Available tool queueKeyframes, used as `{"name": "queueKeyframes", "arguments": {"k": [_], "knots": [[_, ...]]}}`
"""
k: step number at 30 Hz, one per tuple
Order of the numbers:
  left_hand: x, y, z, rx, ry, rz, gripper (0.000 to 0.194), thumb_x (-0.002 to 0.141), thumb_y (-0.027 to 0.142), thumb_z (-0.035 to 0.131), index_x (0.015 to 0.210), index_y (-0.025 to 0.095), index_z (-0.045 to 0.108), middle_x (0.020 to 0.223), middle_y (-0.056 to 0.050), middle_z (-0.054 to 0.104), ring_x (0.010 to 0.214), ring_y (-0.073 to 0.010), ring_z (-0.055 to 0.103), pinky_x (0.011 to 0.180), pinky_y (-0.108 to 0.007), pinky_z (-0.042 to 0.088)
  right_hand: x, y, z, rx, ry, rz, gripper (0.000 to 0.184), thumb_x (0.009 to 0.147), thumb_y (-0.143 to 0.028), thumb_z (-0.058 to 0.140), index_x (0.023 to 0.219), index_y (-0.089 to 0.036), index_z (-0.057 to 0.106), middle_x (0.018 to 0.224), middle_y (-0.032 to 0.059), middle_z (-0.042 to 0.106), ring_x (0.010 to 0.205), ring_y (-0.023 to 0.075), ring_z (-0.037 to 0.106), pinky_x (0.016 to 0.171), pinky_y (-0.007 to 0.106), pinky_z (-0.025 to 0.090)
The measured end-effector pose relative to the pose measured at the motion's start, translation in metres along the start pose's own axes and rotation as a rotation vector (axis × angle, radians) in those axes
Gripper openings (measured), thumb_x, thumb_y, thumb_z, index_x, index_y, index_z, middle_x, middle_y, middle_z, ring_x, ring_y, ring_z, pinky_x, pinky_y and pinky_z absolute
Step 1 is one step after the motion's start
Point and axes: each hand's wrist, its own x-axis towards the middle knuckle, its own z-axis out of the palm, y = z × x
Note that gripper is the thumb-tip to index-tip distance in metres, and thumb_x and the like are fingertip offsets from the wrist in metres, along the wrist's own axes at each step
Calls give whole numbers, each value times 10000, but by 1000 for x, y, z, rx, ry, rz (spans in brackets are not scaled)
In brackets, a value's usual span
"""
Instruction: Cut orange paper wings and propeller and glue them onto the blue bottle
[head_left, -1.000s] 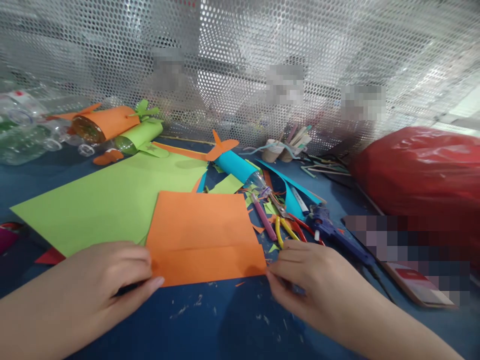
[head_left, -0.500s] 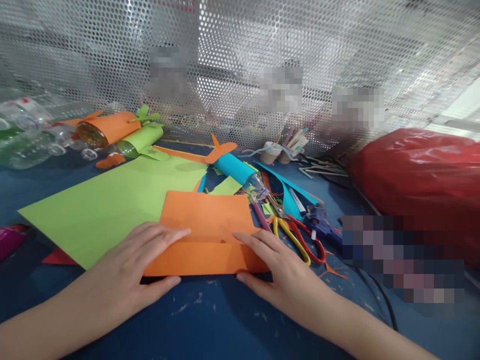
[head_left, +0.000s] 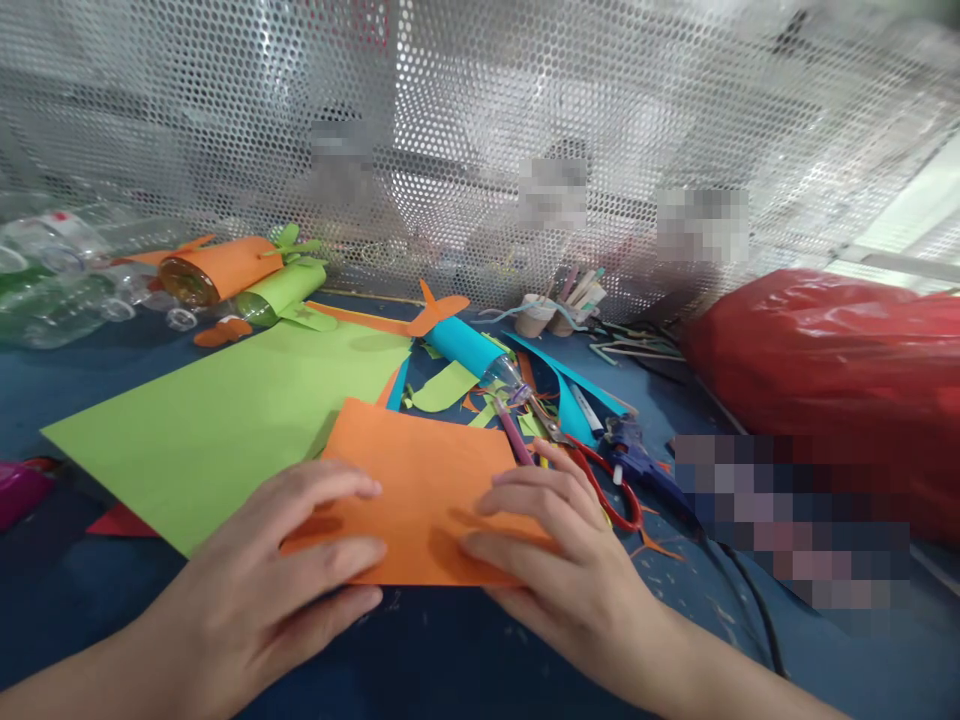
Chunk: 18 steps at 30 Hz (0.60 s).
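A sheet of orange paper (head_left: pixel 424 480) is in front of me, its near edge raised towards me. My left hand (head_left: pixel 262 560) grips the left part of that edge, thumb below and fingers on top. On the right, my right hand (head_left: pixel 577 545) pinches the same edge, its thumb partly hidden under the paper. Beneath and behind the orange paper lies a large light green sheet (head_left: pixel 217 430). Red-handled scissors (head_left: pixel 630 515) and a purple pen (head_left: pixel 512 430) lie beside my right hand.
A bottle wrapped in blue paper (head_left: pixel 461 345) lies among paper scraps. A blue glue gun (head_left: pixel 649 470) with a black cable is at right, before a red plastic bag (head_left: pixel 810 360). Plastic bottles (head_left: pixel 67 290) crowd the back left, near a perforated metal screen (head_left: pixel 465 110).
The orange paper's near edge has come closer to me, and the front flap seen before no longer stands out. My fingers have curled in; my right hand now covers the yellow handles.
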Motion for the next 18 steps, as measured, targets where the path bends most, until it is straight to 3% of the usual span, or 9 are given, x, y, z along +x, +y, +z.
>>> {"name": "queueKeyframes", "arguments": {"k": [5, 11, 13, 16, 18], "knots": [[1, 8, 10, 78, 124, 233, 268, 950, 76, 453, 1044, 227, 654, 900, 23, 707, 1022, -156, 591, 972, -285, 419, 1, -11, 8, -109, 16, -93, 101, 931, -200, 583, 915, -199, 682, 800, -34, 728, 965, 163, 618, 1177, 493, 76], [0, 7, 4, 154, 76, 262, 258, 970, 90, 431, 1069, 200, 643, 954, 26, 742, 983, -121, 623, 944, -229, 450, 2, -23, 4, -129, 22, -121, 138, 895, -254, 649, 990, -157, 675, 903, -3, 748, 943, 172, 626, 1168, 474, 113], [-2, 8, 2, 177, 82, 290, 268, 963, 80, 437, 1074, 203, 648, 965, 34, 750, 1003, -113, 621, 980, -218, 433, 4, -24, 0, -4, -79, -30, 192, 921, -322, 607, 1043, -184, 662, 977, 1, 735, 977, 176, 618, 1149, 445, 184], [-7, 14, 1, 189, 47, 334, 365, 955, 31, 370, 1118, 218, 638, 969, 49, 762, 1017, -110, 629, 1045, -238, 393, 5, -22, -4, 195, -304, 216, 298, 953, -352, 530, 1205, -210, 597, 1135, 41, 677, 1019, 190, 606, 994, 368, 422], [-11, 19, 1, 202, 2, 373, 452, 930, -19, 325, 1158, 233, 623, 999, 54, 765, 1033, -110, 634, 1088, -258, 360, 4, -20, -4, 270, -385, 345, 356, 921, -330, 572, 1255, -207, 568, 1171, 60, 645, 1033, 200, 597, 920, 340, 482]]}}
